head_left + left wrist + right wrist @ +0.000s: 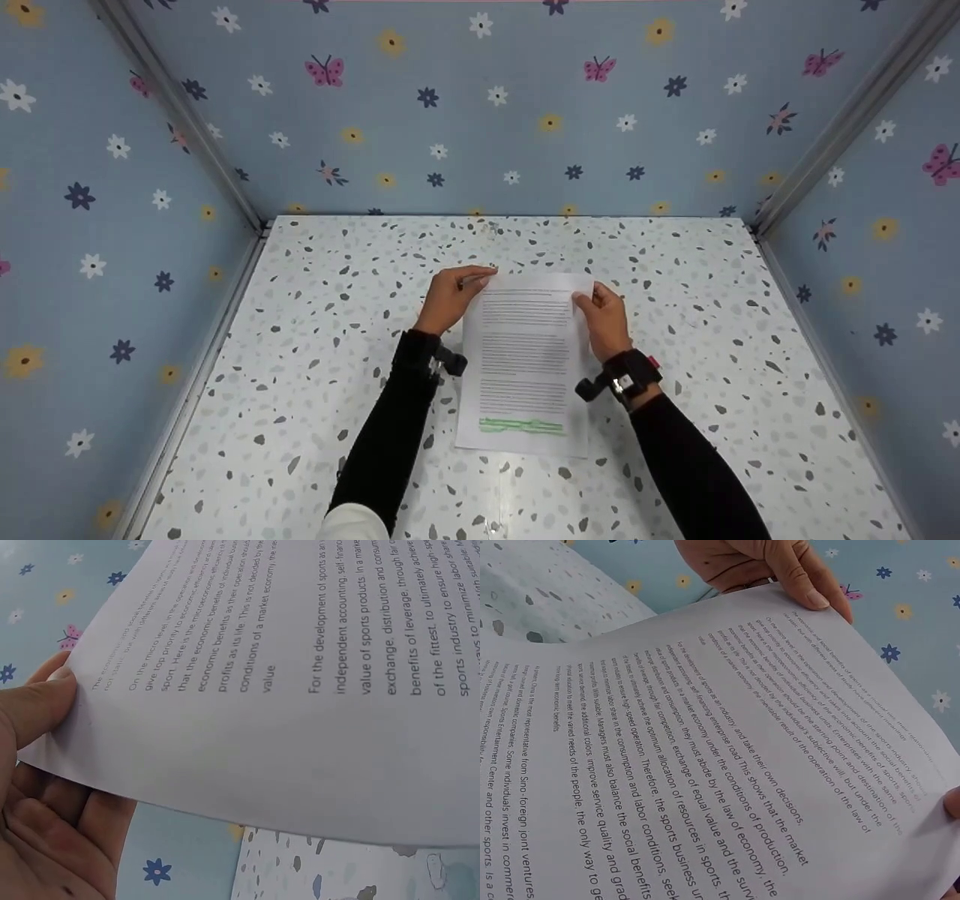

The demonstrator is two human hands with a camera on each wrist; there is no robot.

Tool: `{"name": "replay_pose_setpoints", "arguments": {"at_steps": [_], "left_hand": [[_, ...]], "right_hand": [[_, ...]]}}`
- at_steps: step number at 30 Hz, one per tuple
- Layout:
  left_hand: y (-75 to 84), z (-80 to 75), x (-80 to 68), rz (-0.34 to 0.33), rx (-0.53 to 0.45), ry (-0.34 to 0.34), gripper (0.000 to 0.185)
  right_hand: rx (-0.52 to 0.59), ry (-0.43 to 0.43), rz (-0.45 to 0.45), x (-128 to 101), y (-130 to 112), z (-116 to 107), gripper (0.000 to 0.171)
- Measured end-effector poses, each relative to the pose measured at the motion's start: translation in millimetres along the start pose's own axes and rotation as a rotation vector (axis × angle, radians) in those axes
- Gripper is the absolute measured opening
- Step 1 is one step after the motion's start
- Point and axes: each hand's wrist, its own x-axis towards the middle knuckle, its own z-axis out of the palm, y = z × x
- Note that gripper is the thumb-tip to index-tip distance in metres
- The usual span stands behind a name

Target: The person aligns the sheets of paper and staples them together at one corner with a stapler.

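Note:
Both hands hold a printed sheet of paper (524,360) by its upper part. Lines of black text cover it, and a green highlighted band runs across the bottom lines in the head view. My left hand (451,298) pinches the top left corner; in the left wrist view the thumb of the left hand (45,735) lies on the printed face with the fingers behind. My right hand (606,319) grips the upper right edge, thumb in front. In the right wrist view the paper (705,750) bows between the hands, and the left hand (780,570) shows at its far corner.
Beneath the paper is a white speckled tabletop (330,360). Blue panels with flowers and butterflies enclose it at the back (480,112), left (97,315) and right (885,262), with grey metal strips at the corners. A camera is strapped on each wrist.

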Motion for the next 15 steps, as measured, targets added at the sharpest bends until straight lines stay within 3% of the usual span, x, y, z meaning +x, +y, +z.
{"name": "replay_pose_setpoints", "arguments": {"at_steps": [4, 8, 12, 15], "left_hand": [[-12.8, 1.9, 4.2, 0.024, -0.026, 0.04, 0.028], [-35.3, 6.1, 9.4, 0.037, -0.011, 0.06, 0.028], [-48.9, 8.9, 11.5, 0.032, 0.011, 0.051, 0.027], [-44.4, 8.3, 9.6, 0.036, 0.005, 0.043, 0.027]], "right_hand": [[-0.057, -0.014, -0.049, 2.1, -2.8, 0.6, 0.044], [-0.252, -0.029, -0.21, 3.9, -5.0, 1.2, 0.054], [-0.408, 0.0, -0.343, 4.3, -4.9, 1.9, 0.038], [-0.449, 0.033, -0.365, 4.5, -4.3, 2.3, 0.026]]}}
